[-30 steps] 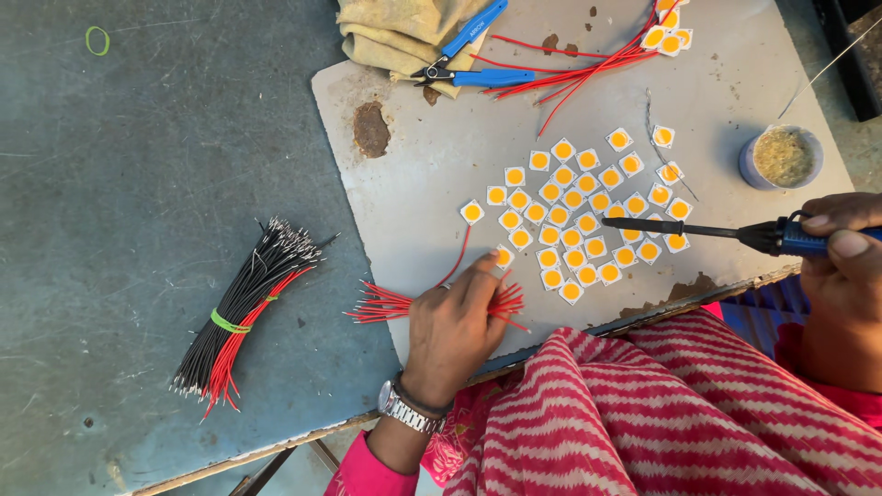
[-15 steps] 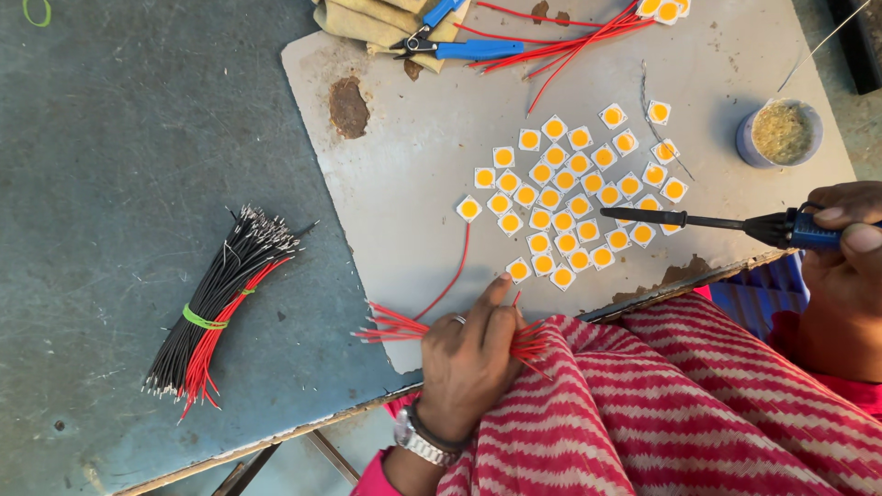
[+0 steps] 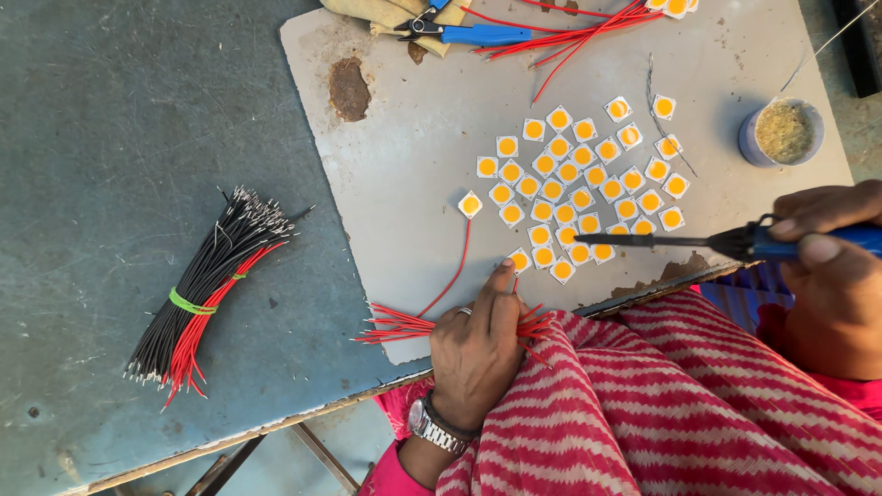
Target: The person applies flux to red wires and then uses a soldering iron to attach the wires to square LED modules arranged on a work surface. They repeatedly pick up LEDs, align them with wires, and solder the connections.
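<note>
Since the earlier frame, the left hand is seen shifted a little along the table edge, its forefinger now stretched toward the nearest square chip, while the soldering iron is kept level across the lower rows.

Head view: the left hand is laid on a fan of loose red wires at the near edge of the grey board, fingers pressed together over them, forefinger tip just beside the chip; whether a wire is pinched underneath cannot be told. A watch is worn on that wrist. The right hand is closed around the blue handle of the soldering iron, whose dark tip is pointed left over the cluster of yellow-centred chips. One chip is set apart on the left, with a red wire trailing from it toward the hand. A small round pot is seen at the right. Blue-handled cutters are lying at the top. A banded bundle of black and red wires is resting on the table, well apart to the left.
</note>
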### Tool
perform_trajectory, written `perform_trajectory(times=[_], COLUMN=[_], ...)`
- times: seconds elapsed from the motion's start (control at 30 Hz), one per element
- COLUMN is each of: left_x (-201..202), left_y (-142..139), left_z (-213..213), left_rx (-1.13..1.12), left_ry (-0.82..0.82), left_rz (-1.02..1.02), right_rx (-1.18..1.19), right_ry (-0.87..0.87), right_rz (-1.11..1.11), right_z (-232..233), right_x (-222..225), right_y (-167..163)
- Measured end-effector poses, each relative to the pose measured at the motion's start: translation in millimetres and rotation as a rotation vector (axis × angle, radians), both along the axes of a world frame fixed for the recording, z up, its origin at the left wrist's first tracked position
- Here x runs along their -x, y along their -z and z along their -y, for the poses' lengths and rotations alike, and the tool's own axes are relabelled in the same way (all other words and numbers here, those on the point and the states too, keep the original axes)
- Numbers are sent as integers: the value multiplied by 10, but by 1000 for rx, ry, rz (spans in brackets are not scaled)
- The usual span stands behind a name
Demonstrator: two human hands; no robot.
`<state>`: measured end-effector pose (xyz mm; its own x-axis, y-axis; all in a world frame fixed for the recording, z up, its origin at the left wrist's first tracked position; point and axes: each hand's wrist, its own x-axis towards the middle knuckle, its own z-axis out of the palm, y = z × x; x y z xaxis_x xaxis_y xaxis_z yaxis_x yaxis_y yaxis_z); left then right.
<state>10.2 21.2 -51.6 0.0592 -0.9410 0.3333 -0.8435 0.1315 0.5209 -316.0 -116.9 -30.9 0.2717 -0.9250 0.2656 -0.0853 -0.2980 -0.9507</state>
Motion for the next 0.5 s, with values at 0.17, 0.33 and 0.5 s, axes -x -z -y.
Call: perform_trajectory(times=[0.17, 0.33, 0.5], left_x=[5, 2, -3], left_y=[-14, -30, -21], left_z=[7, 8, 4], left_rx=[-6, 4, 3], left_ry=[-15, -14, -10], left_rz=[21, 20, 29], right_rx=[-37, 181, 179], right_ry=[-145, -325, -355], right_rz=[-282, -330, -378], right_z=[127, 146, 157], right_x=[-485, -858, -965], right_y=[-483, -571, -557])
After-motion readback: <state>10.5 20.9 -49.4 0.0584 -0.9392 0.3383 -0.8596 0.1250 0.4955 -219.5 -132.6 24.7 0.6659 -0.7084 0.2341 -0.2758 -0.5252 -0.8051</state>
